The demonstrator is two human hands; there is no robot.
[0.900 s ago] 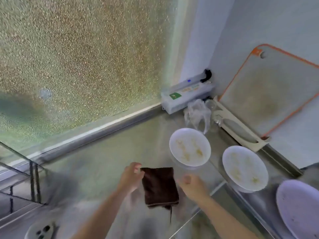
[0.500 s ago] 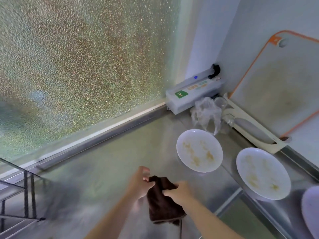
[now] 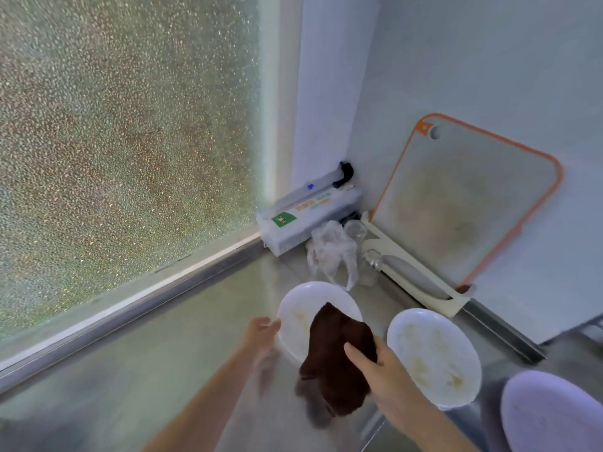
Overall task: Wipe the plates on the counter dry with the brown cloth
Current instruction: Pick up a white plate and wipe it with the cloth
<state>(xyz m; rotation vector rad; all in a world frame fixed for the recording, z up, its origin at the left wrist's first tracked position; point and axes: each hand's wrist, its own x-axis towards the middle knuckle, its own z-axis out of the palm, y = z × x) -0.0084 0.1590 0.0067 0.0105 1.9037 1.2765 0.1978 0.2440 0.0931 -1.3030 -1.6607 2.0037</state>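
The wiping looks barely begun: the brown cloth [image 3: 337, 357] is draped over the near-right part of the first white plate [image 3: 318, 319], its far corner lying on the plate's inner surface and its near end hanging blurred over the steel counter [image 3: 182, 347]. Pale yellowish smears show on the uncovered part of that plate, so I judge it not yet clean or dry. The right hand [image 3: 380, 370] grips the cloth, thumb on top and fingers curled under the bunched fabric. The left hand [image 3: 262, 334] is at the plate's left rim with its fingers bent toward the edge; they appear to touch it, but whether they actually hold it cannot be told. Just to the right, apart from the first, sits a 2nd white plate [image 3: 434, 355] with yellowish residue scattered across it and no cloth near it, so it appears untouched. A 3rd plate [image 3: 554, 415], pale lilac in this light, is cut off at the lower right corner; what it holds is unclear. By this reading, all 3 plates remain to be done. Behind the plates lie a crumpled clear plastic bag [image 3: 331, 252], a wrap dispenser box [image 3: 306, 216], and an orange-edged cutting board [image 3: 463, 203] leaning in its cream stand [image 3: 421, 275].
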